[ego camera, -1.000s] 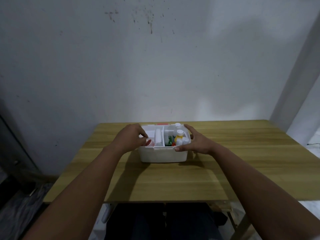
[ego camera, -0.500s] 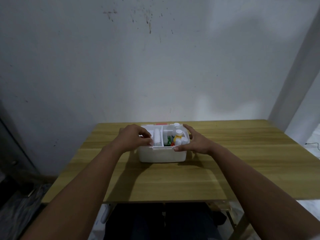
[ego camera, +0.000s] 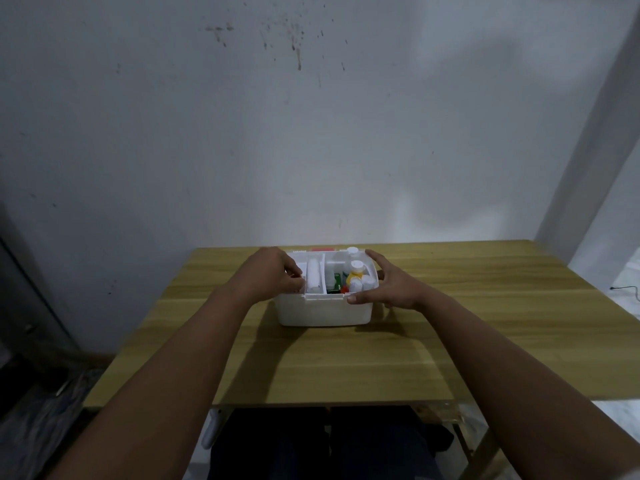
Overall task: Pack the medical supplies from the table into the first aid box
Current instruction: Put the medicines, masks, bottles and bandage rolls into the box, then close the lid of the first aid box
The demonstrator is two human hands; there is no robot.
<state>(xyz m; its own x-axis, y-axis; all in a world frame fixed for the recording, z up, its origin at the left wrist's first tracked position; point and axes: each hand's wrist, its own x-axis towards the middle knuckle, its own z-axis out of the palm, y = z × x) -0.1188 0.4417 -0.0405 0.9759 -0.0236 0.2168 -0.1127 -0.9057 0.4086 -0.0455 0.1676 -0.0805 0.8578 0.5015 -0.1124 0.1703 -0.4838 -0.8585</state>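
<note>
Now both hands rest at the white first aid box (ego camera: pixel 323 310), which sits open toward the far middle of a wooden table (ego camera: pixel 346 362). The left hand (ego camera: pixel 273 276) covers the box's left end with its fingers curled inward over the rim, fingertips bunched close together inside the left compartment; whether they pinch anything there cannot be told. The right hand (ego camera: pixel 388 285) is spread wide against the box's right end, thumb pressed on the near rim and the forefinger stretched along the far right corner, so the palm cups the side wall without closing on it.

Inside, a white roll (ego camera: pixel 314 277) lies lengthwise in a narrow middle compartment. The right compartment holds a yellow bottle with a white cap (ego camera: pixel 356 268), a second white cap (ego camera: pixel 352 251) at the far edge, something green (ego camera: pixel 335 281) and a small red piece (ego camera: pixel 344 289) near the front wall, with more white rolls (ego camera: pixel 362 284) beside the bottle. A red strip (ego camera: pixel 322 249) shows just past the far rim.

The table is light wood with visible planks, set against a pale, stained wall (ego camera: pixel 311 133). A grey pillar (ego camera: pixel 595 133) rises at the right, and a dark floor shows at the left.
</note>
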